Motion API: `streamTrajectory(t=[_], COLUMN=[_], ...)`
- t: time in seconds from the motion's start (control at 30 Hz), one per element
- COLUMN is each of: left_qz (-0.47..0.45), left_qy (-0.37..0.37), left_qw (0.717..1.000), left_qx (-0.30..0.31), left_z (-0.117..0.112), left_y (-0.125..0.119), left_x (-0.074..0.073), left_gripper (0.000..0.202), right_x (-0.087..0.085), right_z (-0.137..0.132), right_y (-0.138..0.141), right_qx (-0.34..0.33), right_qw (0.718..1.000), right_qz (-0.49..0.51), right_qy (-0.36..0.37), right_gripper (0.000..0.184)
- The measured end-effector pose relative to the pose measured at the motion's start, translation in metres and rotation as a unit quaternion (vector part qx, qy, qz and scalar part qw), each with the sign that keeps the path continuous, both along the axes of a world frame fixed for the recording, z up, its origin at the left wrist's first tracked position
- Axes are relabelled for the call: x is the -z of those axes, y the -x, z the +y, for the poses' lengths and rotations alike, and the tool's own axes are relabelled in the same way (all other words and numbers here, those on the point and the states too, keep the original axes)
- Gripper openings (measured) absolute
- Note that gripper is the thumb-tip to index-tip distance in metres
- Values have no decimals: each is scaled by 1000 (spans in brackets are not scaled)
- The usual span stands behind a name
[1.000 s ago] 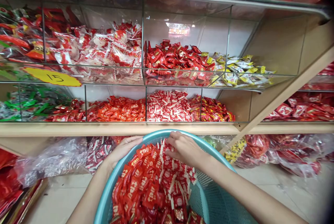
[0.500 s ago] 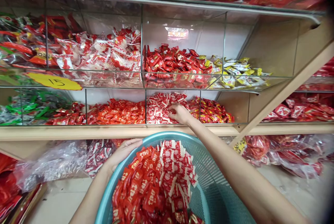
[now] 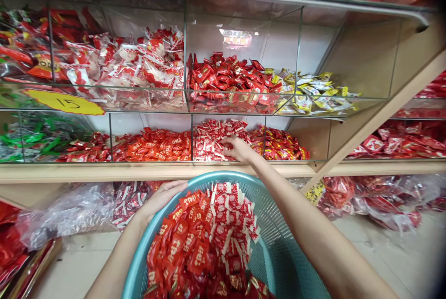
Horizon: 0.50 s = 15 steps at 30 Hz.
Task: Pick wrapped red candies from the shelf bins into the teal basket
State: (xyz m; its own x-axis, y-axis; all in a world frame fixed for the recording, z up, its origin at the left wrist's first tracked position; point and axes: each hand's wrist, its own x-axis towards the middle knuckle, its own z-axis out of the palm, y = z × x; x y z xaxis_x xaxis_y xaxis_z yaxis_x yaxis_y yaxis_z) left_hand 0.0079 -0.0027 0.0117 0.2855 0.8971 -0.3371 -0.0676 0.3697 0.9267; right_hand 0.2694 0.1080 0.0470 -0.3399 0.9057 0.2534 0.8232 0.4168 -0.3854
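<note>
My left hand (image 3: 169,195) grips the left rim of a teal plastic basket (image 3: 139,248), thumb hidden. Inside the basket lie orange-red wrapped candies (image 3: 179,234), red-and-white wrapped candies (image 3: 232,220) and darker red ones at the near end. Over the basket's right side, my right arm reaches to the lower shelf. There my right hand (image 3: 239,149) is in a bin of red-and-white candies (image 3: 209,141), its fingers and thumb curled together in a pinch at the pile. The small candy between the fingertips is only partly visible.
Clear partitions divide the shelf into bins; orange-red candies (image 3: 158,144) lie left of my right hand, red-and-yellow ones (image 3: 285,145) right. A wooden ledge (image 3: 87,172) runs in front. Above is a yellow price tag (image 3: 64,101). Plastic bags (image 3: 376,196) lie below.
The whole view has shifted slightly, so shelves and basket appear a little higher and further left. My right hand stays at the same bin, its fingers drawn slightly closer together.
</note>
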Motion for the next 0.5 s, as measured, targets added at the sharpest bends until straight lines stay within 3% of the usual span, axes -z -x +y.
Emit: streamTrajectory(t=[0.13, 0.27, 0.5], left_qz=[5, 3, -11], left_qy=[-2, 0, -2], left_qw=[1000, 1000, 1000], left_qx=[-6, -5, 12], left_z=[0, 1, 3], left_y=[1, 2, 7], left_x=[2, 5, 11], left_gripper=[36, 36, 34], right_x=[1, 1, -3], right_z=[1, 0, -9], right_y=[0, 0, -1], right_qx=[2, -23, 4], right_qw=[1000, 995, 947], right_qz=[17, 98, 322], right_qy=[10, -14, 1], right_gripper=[25, 25, 38])
